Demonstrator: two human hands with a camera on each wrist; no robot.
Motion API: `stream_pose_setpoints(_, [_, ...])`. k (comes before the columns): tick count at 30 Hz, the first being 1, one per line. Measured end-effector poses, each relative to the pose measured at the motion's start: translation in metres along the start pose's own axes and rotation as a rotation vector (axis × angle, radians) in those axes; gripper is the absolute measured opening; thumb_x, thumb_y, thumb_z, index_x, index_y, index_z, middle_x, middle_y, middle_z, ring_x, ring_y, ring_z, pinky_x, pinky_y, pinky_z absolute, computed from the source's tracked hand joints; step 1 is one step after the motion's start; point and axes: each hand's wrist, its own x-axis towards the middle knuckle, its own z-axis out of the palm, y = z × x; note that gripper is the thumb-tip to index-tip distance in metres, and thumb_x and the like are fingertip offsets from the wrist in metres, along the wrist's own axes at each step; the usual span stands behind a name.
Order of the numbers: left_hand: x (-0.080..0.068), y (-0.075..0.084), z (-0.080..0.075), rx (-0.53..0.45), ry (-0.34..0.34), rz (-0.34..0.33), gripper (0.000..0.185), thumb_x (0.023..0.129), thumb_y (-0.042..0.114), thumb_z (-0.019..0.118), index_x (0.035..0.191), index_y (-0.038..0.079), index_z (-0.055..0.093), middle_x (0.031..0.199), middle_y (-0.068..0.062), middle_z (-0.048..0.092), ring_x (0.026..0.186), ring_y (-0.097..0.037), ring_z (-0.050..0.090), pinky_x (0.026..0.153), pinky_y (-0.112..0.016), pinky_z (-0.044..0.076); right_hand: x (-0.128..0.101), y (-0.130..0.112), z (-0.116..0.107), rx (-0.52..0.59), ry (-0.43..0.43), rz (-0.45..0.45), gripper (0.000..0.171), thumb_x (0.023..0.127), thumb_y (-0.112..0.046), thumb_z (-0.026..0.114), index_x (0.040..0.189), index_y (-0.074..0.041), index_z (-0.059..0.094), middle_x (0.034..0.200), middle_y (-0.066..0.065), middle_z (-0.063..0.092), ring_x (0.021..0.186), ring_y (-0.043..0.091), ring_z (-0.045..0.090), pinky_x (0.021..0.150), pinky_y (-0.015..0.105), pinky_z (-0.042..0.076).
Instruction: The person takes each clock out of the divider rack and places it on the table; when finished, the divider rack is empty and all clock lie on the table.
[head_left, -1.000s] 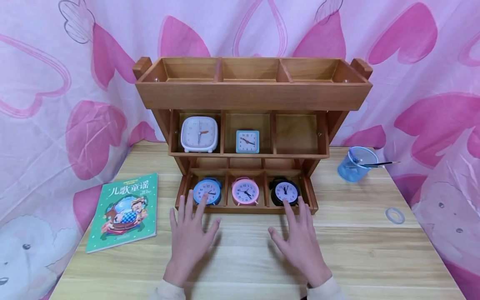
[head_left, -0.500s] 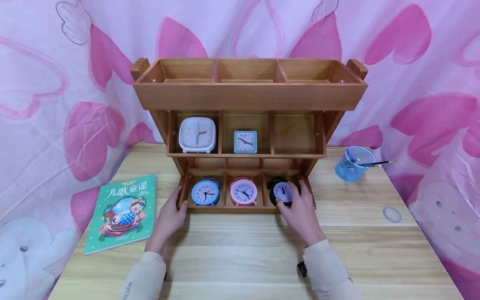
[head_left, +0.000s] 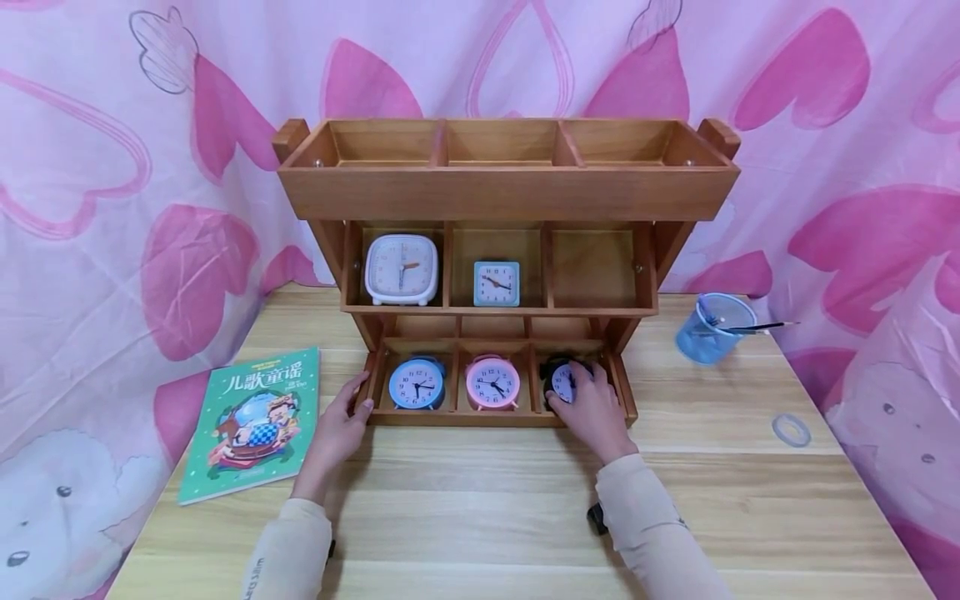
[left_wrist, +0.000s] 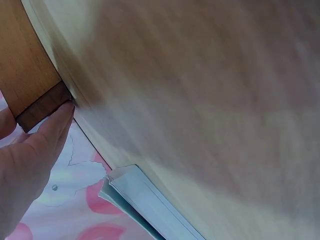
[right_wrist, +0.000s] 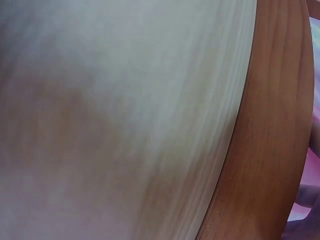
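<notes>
A brown wooden tiered shelf [head_left: 510, 193] stands at the back of the table. Its bottom tier holds a blue alarm clock [head_left: 417, 384], a pink alarm clock [head_left: 492, 384] and a black alarm clock [head_left: 560, 383], one per compartment. My right hand [head_left: 597, 414] grips the black clock, covering the right part of its dial. At the bottom tier's left end, my left hand [head_left: 339, 429] holds the corner, thumb and fingers on either side of the wooden end [left_wrist: 44, 106] in the left wrist view. A white square clock [head_left: 402, 269] and a small light-blue square clock [head_left: 497, 283] sit in the middle tier.
A green children's book [head_left: 251, 425] lies at the left. On the right are a blue mesh pen cup [head_left: 712, 333] with pens and a translucent ring [head_left: 791, 430]. A pink heart-patterned curtain [head_left: 817, 250] surrounds the table.
Both hands were spread in front of the bottom tier. The left has moved outward to the shelf's left corner and taken hold. The right has closed around the black clock.
</notes>
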Motion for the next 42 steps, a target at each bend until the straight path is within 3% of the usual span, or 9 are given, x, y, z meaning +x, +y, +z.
stream_pose_setpoints(6, [0.001, 0.001, 0.003, 0.018, -0.007, -0.02, 0.052, 0.105, 0.021, 0.04, 0.155, 0.024, 0.025, 0.156, -0.022, 0.026, 0.141, -0.044, 0.026, 0.112, -0.058, 0.025, -0.004, 0.003, -0.006, 0.08, 0.047, -0.027, 0.059, 0.086, -0.034, 0.072, 0.132, -0.002, 0.054, 0.142, 0.03, 0.036, 0.116, 0.046, 0.051, 0.093, 0.061, 0.046])
stream_pose_setpoints(11, [0.002, 0.002, 0.004, 0.001, -0.007, -0.028, 0.052, 0.105, 0.021, 0.04, 0.154, 0.024, 0.025, 0.157, -0.021, 0.025, 0.141, -0.043, 0.026, 0.112, -0.058, 0.026, -0.009, -0.002, -0.028, 0.159, 0.153, -0.064, 0.059, 0.084, -0.032, 0.075, 0.13, 0.0, 0.057, 0.142, 0.031, 0.037, 0.122, 0.046, 0.046, 0.095, 0.061, 0.044])
stream_pose_setpoints(18, [0.002, 0.002, 0.002, 0.013, 0.013, -0.032, 0.052, 0.104, 0.022, 0.041, 0.154, 0.026, 0.027, 0.158, -0.017, 0.024, 0.143, -0.042, 0.023, 0.113, -0.058, 0.021, -0.023, 0.002, -0.071, 0.149, 0.168, 0.047, 0.067, 0.086, -0.043, 0.07, 0.137, -0.003, 0.051, 0.147, 0.03, 0.031, 0.122, 0.049, 0.043, 0.093, 0.064, 0.044])
stream_pose_setpoints(22, [0.002, 0.003, 0.0, 0.011, 0.018, -0.032, 0.052, 0.104, 0.021, 0.042, 0.154, 0.025, 0.027, 0.158, -0.016, 0.024, 0.143, -0.042, 0.022, 0.114, -0.058, 0.021, -0.031, 0.014, -0.088, 0.118, 0.188, 0.087, 0.067, 0.086, -0.043, 0.069, 0.136, -0.002, 0.051, 0.147, 0.029, 0.031, 0.123, 0.051, 0.042, 0.091, 0.067, 0.043])
stream_pose_setpoints(28, [0.001, 0.004, -0.002, 0.011, 0.018, -0.033, 0.052, 0.104, 0.021, 0.043, 0.154, 0.025, 0.028, 0.158, -0.016, 0.024, 0.143, -0.041, 0.021, 0.113, -0.058, 0.022, -0.029, 0.047, -0.095, 0.105, 0.27, 0.089, 0.062, 0.086, -0.036, 0.07, 0.132, 0.004, 0.053, 0.14, 0.03, 0.039, 0.116, 0.048, 0.045, 0.091, 0.065, 0.042])
stream_pose_setpoints(35, [0.0, 0.002, -0.002, 0.011, 0.009, -0.034, 0.052, 0.104, 0.023, 0.043, 0.154, 0.026, 0.027, 0.157, -0.016, 0.025, 0.143, -0.042, 0.022, 0.113, -0.058, 0.022, -0.018, 0.084, -0.092, 0.075, 0.182, 0.135, 0.062, 0.087, -0.031, 0.07, 0.129, 0.01, 0.051, 0.136, 0.039, 0.036, 0.116, 0.053, 0.042, 0.091, 0.068, 0.038])
stream_pose_setpoints(42, [0.001, 0.001, 0.0, 0.018, 0.008, -0.042, 0.052, 0.104, 0.025, 0.041, 0.154, 0.027, 0.026, 0.158, -0.015, 0.024, 0.143, -0.041, 0.021, 0.113, -0.058, 0.022, -0.012, 0.101, -0.078, 0.057, 0.042, 0.174, 0.068, 0.087, -0.031, 0.069, 0.133, 0.012, 0.044, 0.131, 0.043, 0.033, 0.114, 0.051, 0.039, 0.092, 0.066, 0.04])
